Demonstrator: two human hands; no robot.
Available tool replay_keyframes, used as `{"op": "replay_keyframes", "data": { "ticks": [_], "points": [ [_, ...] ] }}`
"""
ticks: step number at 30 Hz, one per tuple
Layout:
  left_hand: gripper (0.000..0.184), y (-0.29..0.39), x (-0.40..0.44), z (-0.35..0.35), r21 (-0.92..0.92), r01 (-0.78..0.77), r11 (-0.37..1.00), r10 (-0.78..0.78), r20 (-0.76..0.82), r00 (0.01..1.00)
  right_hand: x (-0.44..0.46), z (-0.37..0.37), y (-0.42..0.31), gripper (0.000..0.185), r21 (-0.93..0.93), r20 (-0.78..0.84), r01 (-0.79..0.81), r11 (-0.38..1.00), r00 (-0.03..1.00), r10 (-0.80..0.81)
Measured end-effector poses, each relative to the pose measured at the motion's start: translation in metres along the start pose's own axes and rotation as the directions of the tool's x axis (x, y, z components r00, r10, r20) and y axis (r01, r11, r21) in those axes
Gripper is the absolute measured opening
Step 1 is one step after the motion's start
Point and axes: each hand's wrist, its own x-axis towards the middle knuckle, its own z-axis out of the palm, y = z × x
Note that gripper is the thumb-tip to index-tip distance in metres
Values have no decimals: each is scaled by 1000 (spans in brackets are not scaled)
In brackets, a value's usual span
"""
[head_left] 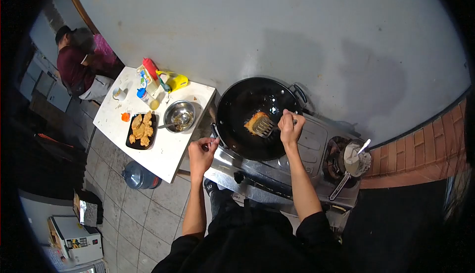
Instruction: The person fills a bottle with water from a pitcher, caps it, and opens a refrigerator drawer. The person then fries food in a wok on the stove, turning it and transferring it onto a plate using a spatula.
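Observation:
A large black wok stands on the stove, with a golden fried piece near its middle. My right hand is closed round the handle of a slotted spatula, whose head touches the piece. Beside the wok's left handle is my left hand, its fingers curled together; whether they hold anything is too small to tell. On the white table, a black plate carries several fried pieces. A metal bowl with a spoon in it sits nearer the wok.
Bottles, a yellow container and a mug stand on the table. A small pan rests on the right burner. A water jug is on the floor. Another person sits at the far left.

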Motion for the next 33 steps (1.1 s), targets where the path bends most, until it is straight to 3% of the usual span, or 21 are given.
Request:
{"op": "replay_keyframes", "data": {
  "ticks": [1,3,5,7,12,15,17,18,21,30,33],
  "points": [
    [26,-1,-1,0,4,7,1000,-7,0,1000,-1,-1,-1,41,2,9,5,1000,1000,-5],
    [25,-3,-1,0,-3,3,1000,-3,-9,1000,-2,-4,0,43,239,54,-23,971,998,10],
    [25,-1,-2,1,14,8,1000,-8,-2,1000,-2,3,1,43,218,20,4,976,1000,-8],
    [23,7,-2,-2,20,64,998,-64,25,998,-1,5,6,42,27,-31,73,997,997,-72],
    [23,12,-2,-2,25,130,991,-131,61,989,3,4,14,42,13,-45,15,1000,999,-14],
    [25,7,-1,-2,9,135,991,-135,70,988,6,7,17,43,-9,-88,89,996,992,-89],
    [26,8,-3,-1,18,121,993,-122,60,991,9,6,19,43,-114,-38,157,981,986,-163],
    [26,11,-4,-1,17,113,993,-114,56,992,10,4,20,34,-174,-28,133,976,990,-140],
    [25,3,-3,2,1,35,999,-35,10,999,12,11,9,34,-216,3,134,967,991,-136],
    [24,5,-2,2,-15,48,999,-48,19,999,26,11,21,36,-209,36,125,970,992,-120],
    [24,2,-2,2,7,51,999,-51,23,998,21,15,19,36,-236,-52,128,963,988,-144]
  ]
}}
